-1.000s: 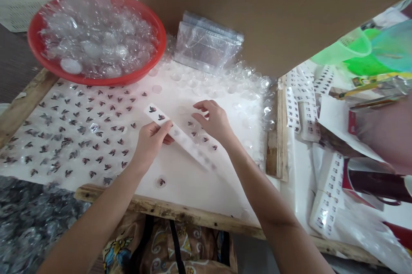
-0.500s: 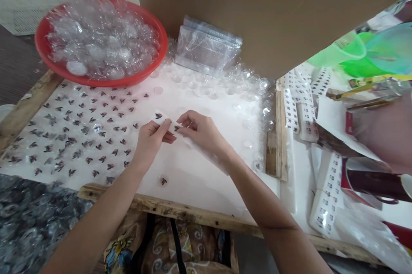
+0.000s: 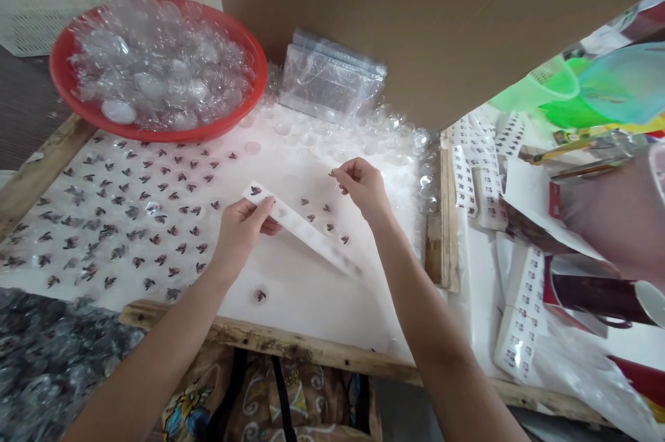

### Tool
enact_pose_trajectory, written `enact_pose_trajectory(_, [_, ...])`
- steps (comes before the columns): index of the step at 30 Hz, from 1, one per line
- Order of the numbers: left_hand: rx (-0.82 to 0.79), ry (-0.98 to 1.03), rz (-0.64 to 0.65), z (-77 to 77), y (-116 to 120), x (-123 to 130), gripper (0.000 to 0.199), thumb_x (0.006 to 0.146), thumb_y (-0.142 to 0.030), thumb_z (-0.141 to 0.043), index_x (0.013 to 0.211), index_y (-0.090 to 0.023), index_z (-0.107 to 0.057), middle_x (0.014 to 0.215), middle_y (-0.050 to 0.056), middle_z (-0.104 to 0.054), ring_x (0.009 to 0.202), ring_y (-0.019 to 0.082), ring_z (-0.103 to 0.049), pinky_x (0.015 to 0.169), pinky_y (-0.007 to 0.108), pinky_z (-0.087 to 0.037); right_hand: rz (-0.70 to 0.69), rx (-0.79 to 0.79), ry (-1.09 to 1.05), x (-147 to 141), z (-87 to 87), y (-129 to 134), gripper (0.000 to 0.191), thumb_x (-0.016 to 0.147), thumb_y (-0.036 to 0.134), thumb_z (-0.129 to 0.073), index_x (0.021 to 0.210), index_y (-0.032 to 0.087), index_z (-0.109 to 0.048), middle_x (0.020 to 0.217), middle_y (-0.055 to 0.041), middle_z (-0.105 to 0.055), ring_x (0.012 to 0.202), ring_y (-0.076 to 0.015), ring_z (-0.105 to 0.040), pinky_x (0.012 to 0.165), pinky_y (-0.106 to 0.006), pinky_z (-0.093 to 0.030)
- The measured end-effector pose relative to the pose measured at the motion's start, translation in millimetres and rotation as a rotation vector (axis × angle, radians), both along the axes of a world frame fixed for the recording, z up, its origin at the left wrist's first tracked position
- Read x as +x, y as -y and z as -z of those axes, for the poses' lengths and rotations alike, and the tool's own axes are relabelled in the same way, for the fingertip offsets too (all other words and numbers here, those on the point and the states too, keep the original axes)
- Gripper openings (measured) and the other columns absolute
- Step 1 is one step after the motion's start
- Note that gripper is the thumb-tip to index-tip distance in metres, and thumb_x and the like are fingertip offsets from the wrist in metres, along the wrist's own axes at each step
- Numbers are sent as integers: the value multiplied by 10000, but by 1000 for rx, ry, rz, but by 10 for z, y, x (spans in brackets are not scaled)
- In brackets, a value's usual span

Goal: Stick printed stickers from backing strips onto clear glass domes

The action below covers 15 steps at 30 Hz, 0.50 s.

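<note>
In the head view, the left hand (image 3: 245, 224) pinches a long white paper strip (image 3: 309, 237) between closed thumb and fingers; one dark print shows beyond its fingertips. The right hand (image 3: 368, 191) is nearly closed, a small dark-printed sticker (image 3: 332, 174) at its fingertips. Many printed clear round discs (image 3: 181, 248) lie left of the left fingers, a few below the right; plain clear plastic discs (image 3: 410, 140) beyond the right fingers seem still unprinted. Half a second earlier the right fingers touched the strip; now they are apart from it.
</note>
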State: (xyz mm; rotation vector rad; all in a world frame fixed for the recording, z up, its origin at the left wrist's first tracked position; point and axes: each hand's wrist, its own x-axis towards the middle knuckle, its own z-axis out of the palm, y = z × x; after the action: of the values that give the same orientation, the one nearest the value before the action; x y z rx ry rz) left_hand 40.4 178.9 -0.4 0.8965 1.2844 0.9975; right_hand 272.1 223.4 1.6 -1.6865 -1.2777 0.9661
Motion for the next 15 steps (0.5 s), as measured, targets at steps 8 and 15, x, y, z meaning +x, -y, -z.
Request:
enact_pose_trajectory(8, [5, -16, 24, 0, 0, 3, 340, 789, -476, -699, 747, -139, -713, 607, 37, -682, 563, 165, -662, 560, 264, -560, 56, -128, 64, 146, 273, -84, 173, 691, 359, -643, 703, 202, -570, 560, 47, -530, 524, -96, -444, 508, -236, -342])
enact_pose_trajectory(15, [0, -22, 14, 12, -3, 9, 335, 773, -474, -712, 748, -140, -713, 601, 31, -678, 545, 161, -654, 549, 263, -553, 32, -83, 275, 76, 278, -115, 97, 712, 295, -624, 700, 206, -588, 642, 17, -592, 602, -129, -516, 617, -278, -409])
